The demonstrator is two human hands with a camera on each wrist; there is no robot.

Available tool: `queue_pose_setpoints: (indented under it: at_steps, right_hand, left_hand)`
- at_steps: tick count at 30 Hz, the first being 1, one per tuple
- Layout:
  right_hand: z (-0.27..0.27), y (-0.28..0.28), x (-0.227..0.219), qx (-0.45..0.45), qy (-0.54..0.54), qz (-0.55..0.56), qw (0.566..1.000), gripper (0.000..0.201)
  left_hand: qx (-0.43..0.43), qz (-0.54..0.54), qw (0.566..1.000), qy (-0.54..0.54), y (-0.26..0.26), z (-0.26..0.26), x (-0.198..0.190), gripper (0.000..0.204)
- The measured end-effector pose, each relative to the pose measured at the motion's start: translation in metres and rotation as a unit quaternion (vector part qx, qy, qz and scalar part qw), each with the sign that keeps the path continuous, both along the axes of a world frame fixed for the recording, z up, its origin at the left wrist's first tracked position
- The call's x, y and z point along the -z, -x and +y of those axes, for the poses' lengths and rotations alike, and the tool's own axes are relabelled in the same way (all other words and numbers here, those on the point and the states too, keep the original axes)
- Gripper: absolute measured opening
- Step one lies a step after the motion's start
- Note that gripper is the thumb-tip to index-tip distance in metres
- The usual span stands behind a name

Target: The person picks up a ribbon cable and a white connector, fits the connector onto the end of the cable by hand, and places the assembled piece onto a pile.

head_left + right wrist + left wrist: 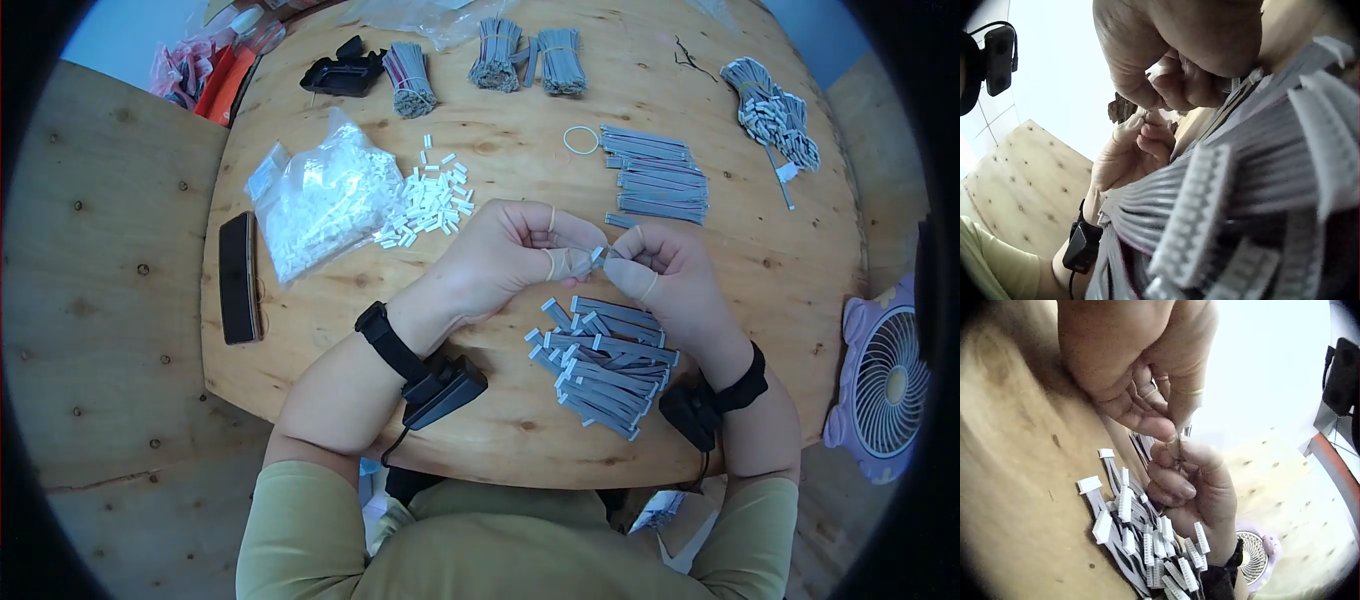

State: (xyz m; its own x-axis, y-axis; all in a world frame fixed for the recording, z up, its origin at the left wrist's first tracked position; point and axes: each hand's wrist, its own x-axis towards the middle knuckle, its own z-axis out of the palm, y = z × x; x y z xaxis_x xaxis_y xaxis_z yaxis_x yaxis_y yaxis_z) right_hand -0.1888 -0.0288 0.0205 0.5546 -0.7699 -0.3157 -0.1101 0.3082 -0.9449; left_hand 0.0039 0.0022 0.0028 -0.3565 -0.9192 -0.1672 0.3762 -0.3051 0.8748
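My left hand [525,245] pinches a small white connector [598,256] between thumb and fingers. Facing it, my right hand [668,278] has thumb and forefinger pinched right beside the connector, on a grey ribbon cable that is mostly hidden by the fingers. In the left wrist view the tips of both hands meet. Pale finger covers wrap some fingertips. Just below the hands lies a loose pile of short grey ribbon cables with white connectors [610,370]. Beyond the right hand is a flat stack of grey ribbon cables [655,180].
Left of the hands, loose white connectors [432,205] lie beside a clear bag of them [330,205]. A phone [238,278] rests near the left edge. Tied cable bundles [498,55] and a black case [343,72] stand at the back. A purple fan [885,385] is at right.
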Motion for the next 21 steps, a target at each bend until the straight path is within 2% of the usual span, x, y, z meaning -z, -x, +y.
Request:
queue_pose_setpoints:
  at_steps: [5,14,21]
  right_hand:
    - [-0.0002,-0.0002,0.0022,-0.009,-0.003,-0.026,1.0,0.008]
    - [0.0011,-0.0005,0.003,-0.018,0.002,-0.077,0.997,0.007]
    - [0.0014,-0.0012,0.0057,-0.018,0.03,-0.055,0.998,0.007]
  left_hand:
    - [-0.008,-0.023,1.0,-0.006,0.0011,-0.0005,-0.0022,0.021]
    - [-0.009,0.0,1.0,-0.028,0.0023,-0.001,-0.0027,0.02]
    - [-0.006,0.013,0.999,-0.045,0.0021,-0.0005,-0.0041,0.021]
